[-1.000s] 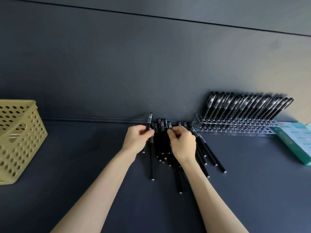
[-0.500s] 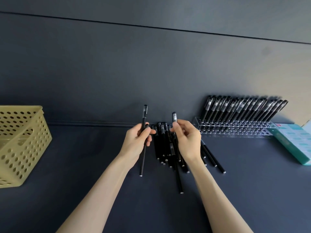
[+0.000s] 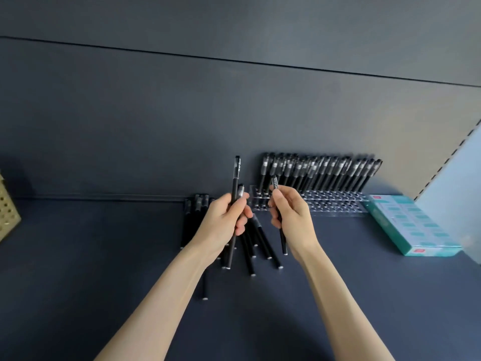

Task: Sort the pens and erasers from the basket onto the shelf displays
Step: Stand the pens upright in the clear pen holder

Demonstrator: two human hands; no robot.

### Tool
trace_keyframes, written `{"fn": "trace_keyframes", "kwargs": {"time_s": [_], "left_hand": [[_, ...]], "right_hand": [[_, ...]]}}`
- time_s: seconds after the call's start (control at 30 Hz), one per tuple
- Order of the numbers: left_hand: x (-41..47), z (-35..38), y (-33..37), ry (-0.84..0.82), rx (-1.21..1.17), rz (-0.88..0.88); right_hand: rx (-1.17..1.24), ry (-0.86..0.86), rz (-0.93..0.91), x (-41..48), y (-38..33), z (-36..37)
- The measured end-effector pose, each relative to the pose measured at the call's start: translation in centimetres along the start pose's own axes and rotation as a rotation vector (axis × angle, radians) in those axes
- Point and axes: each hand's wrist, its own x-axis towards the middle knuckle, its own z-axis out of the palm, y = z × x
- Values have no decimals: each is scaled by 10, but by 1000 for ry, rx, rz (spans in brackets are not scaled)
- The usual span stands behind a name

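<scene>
My left hand [image 3: 223, 222] grips two black pens [image 3: 236, 178] upright, above a loose pile of black pens [image 3: 256, 243] lying on the dark shelf. My right hand [image 3: 292, 217] holds one black pen [image 3: 274, 184] by its upper part, tip end hanging down. It is just left of the clear pen rack [image 3: 333, 201], which stands against the back wall filled with several black pens [image 3: 320, 170]. Only the corner of the yellow perforated basket [image 3: 7, 212] shows at the left edge.
A teal box of erasers [image 3: 408, 225] lies right of the rack. A pale panel [image 3: 458, 194] closes the shelf at the far right. Bare dark shelf [image 3: 104, 256] stretches between the basket and the pen pile.
Both hands have lifted pens off the pile and moved right toward the rack. The view has shifted right, so the basket has slid nearly out of frame.
</scene>
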Motion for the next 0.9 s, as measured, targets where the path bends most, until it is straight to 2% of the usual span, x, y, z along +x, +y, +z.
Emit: {"fn": "trace_keyframes", "kwargs": {"time_s": [0.13,0.37,0.73,0.9], "left_hand": [[0,65,-13,43,-12,-15],[5,137,-38,120,29,-55],[24,150,-46,174,142,-87],[26,151,-53,201,151,-15]], "right_hand": [[-54,-19,-9,1,1,-65],[-238,-8,-162,18,0,-138],[-275,164,-451,73,-21,-148],[-330,175,-517,92,-18,-142]]}}
